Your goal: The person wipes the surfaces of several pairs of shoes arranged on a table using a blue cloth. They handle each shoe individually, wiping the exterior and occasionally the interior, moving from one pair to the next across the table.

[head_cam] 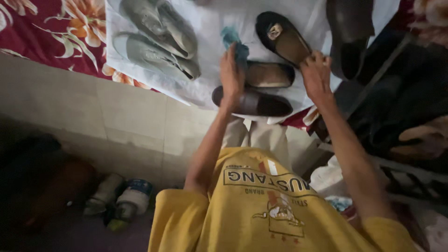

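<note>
The black shoe [280,37] lies tilted on a white sheet [214,21], its heel end pinched in the right hand [316,74], whose fingers are clamped on it. The left hand [232,77] is closed around a blue cloth [235,44], pressing it near 2 more dark shoes [261,88] just below. A pair of grey shoes [158,39] rests further left on the sheet, which covers a red flowered bedspread [56,32].
</note>
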